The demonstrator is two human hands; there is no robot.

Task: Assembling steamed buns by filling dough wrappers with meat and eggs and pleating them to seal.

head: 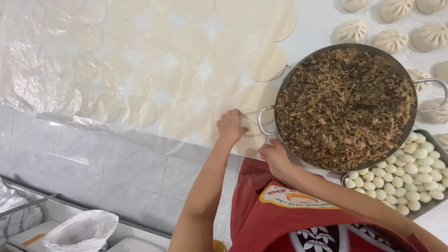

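My left hand (230, 126) rests with curled fingers on the edge of the clear plastic sheet (70, 74) that covers several flat round dough wrappers (177, 79) on the white table (312, 23). My right hand (275, 156) sits at the table's near edge, just below the handle of a big metal pan (266, 122) full of dark shredded filling (345, 107). It touches a dough wrapper (249, 142) beside the pan. What its fingers grip is hidden.
Several pleated dumplings (389, 39) lie beyond and right of the pan. A metal tray (436, 137) of small peeled eggs (410, 172) sits at the right. The tiled wall, white bags (79, 231) and boxes lie below left. I wear a red apron (280, 214).
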